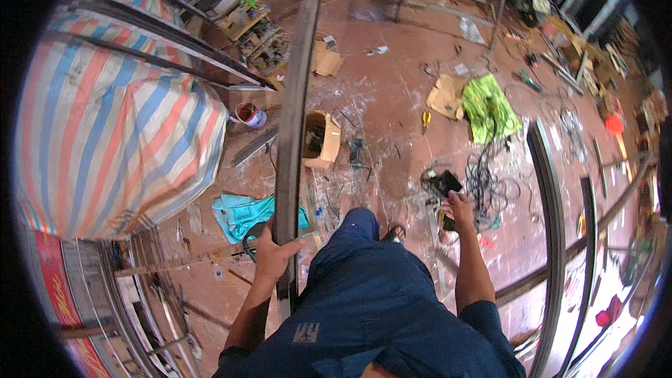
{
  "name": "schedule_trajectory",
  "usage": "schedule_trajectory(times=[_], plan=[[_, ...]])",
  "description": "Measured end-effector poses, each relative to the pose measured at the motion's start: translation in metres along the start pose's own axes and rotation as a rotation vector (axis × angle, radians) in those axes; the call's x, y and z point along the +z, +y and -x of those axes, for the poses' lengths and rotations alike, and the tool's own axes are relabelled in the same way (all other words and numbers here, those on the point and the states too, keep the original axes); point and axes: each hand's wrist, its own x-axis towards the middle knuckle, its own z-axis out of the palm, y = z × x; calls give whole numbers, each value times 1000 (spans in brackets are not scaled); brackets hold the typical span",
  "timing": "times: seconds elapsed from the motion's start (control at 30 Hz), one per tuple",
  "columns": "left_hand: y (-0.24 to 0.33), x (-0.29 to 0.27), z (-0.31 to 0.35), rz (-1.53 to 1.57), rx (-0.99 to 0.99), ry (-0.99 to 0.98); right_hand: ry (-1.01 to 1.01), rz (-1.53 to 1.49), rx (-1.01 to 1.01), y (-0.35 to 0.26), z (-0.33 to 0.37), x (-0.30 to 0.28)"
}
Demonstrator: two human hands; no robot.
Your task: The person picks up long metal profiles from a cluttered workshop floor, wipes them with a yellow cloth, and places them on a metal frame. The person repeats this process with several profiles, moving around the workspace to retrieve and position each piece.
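Observation:
A long dark metal bar (292, 119) runs upright through the picture, left of my body. My left hand (274, 255) is wrapped round its lower part, thumb across the near side. My right hand (458, 208) is held out on the right with its fingers curled. A black, flat-looking object (445, 182) shows right at its fingertips; its kind is unclear. Beyond that hand a tangle of black cable (490, 185) lies on the floor. A turquoise cloth (241, 215) lies on the floor behind the bar, close to my left hand.
A striped tarp (126, 133) covers a bulky pile at left. An open cardboard box (322, 140), a paint bucket (250, 115) and a power drill (358, 152) stand or lie ahead. Farther right are a green cloth (488, 108) and yellow-handled pliers (425, 120). Long metal profiles (549, 238) rise at right.

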Motion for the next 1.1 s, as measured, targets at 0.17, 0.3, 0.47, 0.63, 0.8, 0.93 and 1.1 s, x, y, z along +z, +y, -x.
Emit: schedule_trajectory(times=[0.17, 0.3, 0.47, 0.63, 0.8, 0.93, 1.1], plan=[[51, 57, -51, -146, -69, 115, -67, -37, -59, -97, -73, 28], [43, 99, -129, -176, -69, 201, -98, 35, 11, -108, -148, 27], [56, 132, -252, -238, -130, 281, 95, 52, 370, -111, -247, 24], [126, 120, -375, -202, 14, 327, 158, -16, 468, -132, -312, 36], [228, 92, -459, 102, 235, 442, 45, 131, 506, -208, -400, 102], [264, 63, -503, 88, 182, 521, -38, 335, 463, -269, -495, 178], [331, 44, -541, 285, 129, 766, -258, 540, 471, -353, -632, 293]])
